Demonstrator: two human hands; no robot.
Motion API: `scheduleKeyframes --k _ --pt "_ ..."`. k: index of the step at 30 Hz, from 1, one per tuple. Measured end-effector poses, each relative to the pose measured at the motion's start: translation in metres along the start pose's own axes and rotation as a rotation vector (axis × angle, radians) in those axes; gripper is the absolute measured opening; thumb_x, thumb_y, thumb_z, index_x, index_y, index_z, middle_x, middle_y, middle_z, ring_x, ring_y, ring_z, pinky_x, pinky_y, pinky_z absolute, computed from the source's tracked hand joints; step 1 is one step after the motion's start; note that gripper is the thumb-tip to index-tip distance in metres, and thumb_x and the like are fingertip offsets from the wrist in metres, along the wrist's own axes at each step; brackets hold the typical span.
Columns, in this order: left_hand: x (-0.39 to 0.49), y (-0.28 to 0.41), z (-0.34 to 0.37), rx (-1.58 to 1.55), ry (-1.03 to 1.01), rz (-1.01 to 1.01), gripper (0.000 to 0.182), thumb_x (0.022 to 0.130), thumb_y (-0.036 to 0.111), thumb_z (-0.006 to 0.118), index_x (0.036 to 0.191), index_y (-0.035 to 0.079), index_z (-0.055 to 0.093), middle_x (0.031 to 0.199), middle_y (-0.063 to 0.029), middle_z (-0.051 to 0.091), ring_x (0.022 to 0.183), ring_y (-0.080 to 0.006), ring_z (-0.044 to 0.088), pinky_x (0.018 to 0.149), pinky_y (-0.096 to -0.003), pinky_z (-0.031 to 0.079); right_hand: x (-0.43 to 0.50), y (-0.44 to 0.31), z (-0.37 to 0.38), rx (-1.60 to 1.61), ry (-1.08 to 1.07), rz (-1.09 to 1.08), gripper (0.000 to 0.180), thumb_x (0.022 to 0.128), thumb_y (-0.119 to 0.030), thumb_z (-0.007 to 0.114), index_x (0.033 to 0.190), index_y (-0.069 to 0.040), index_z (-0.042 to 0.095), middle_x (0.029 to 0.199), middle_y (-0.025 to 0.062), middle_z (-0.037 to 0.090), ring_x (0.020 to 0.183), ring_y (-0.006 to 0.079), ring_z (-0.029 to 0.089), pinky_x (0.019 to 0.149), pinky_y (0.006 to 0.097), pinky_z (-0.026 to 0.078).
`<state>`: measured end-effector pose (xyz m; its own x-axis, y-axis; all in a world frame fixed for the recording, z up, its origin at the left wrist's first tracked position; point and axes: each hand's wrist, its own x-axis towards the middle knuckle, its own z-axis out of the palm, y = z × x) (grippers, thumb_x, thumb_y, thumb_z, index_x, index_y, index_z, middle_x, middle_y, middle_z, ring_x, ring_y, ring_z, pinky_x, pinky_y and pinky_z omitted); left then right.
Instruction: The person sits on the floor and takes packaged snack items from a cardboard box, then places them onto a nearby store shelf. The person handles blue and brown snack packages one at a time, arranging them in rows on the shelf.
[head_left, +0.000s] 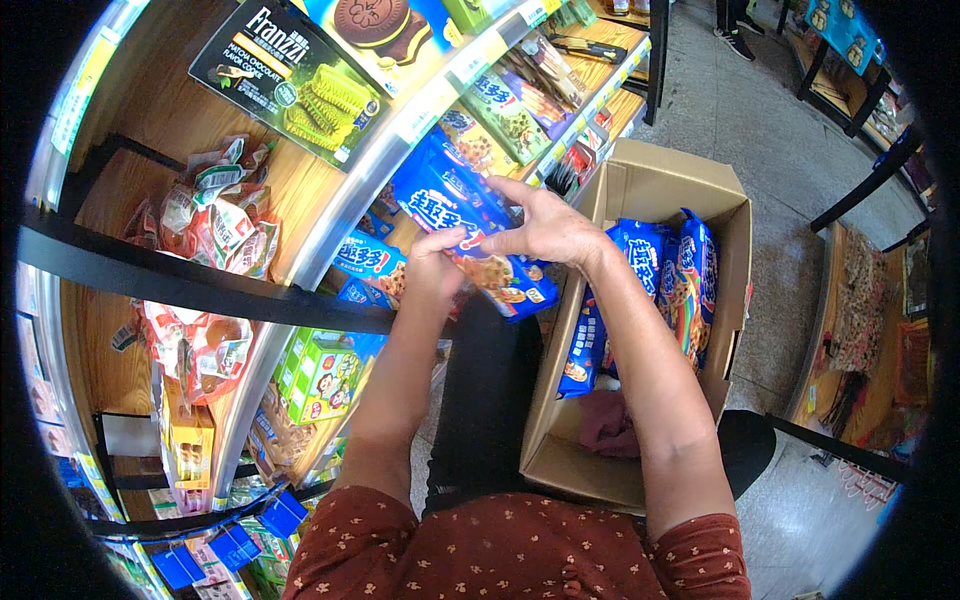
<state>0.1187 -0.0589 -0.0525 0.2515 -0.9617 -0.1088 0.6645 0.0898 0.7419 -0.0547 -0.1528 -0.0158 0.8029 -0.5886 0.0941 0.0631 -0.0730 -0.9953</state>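
Observation:
Both hands are on blue cookie packets (439, 202) at the edge of a wooden store shelf. My left hand (439, 262) grips the lower side, with its thumb across the printed front. My right hand (544, 225) is at the other side, thumb and fingers spread over the wrapper. At least two packets appear stacked there; how they overlap is partly hidden. Below my right forearm, an open cardboard box (679, 161) holds several more blue cookie packets (697, 277) and a dark reddish cloth (609, 424). Light-blue cookie packs (367, 259) lie on the shelf beside my left hand.
A black matcha cookie box (289, 82) stands on the upper shelf near bagged snacks (225, 217). A black shelf post (202, 281) crosses at the left. Green snack boxes (319, 375) sit lower down. A person's shoes (735, 43) show in the aisle, beyond which stand other shelves (855, 330).

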Motion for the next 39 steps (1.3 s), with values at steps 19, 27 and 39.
scheduleKeyframes --k 19,27,39 --pt "0.128 0.039 -0.121 0.279 1.001 0.459 0.025 0.049 -0.012 0.057 0.073 -0.005 0.053 0.078 -0.0108 0.057 0.063 -0.0251 0.057 0.055 -0.0378 0.050 -0.002 0.007 -0.005 0.012 0.116 0.016 0.037 0.073 -0.017 0.075 0.099 0.006 0.061 0.079 0.0063 0.061 0.073 0.0131 0.056 0.065 0.0288 0.047" --pt "0.134 0.059 -0.137 0.289 0.820 0.583 0.040 0.055 -0.013 0.051 0.093 0.001 0.055 0.083 -0.0069 0.056 0.066 -0.0194 0.054 0.048 -0.0315 0.044 0.000 0.003 -0.006 -0.013 0.123 0.049 0.037 0.074 -0.019 0.073 0.097 0.008 0.060 0.081 0.0088 0.061 0.076 0.0153 0.057 0.068 0.0304 0.046" --pt "0.135 0.015 -0.157 1.314 1.302 0.505 0.074 0.078 0.015 0.064 0.139 -0.002 0.026 0.131 -0.0361 0.032 0.118 -0.0464 0.044 0.099 -0.0540 0.036 -0.004 -0.007 -0.004 -0.035 0.098 0.113 0.031 0.077 -0.015 0.069 0.099 0.007 0.064 0.083 0.0088 0.066 0.076 0.0134 0.059 0.070 0.0281 0.048"
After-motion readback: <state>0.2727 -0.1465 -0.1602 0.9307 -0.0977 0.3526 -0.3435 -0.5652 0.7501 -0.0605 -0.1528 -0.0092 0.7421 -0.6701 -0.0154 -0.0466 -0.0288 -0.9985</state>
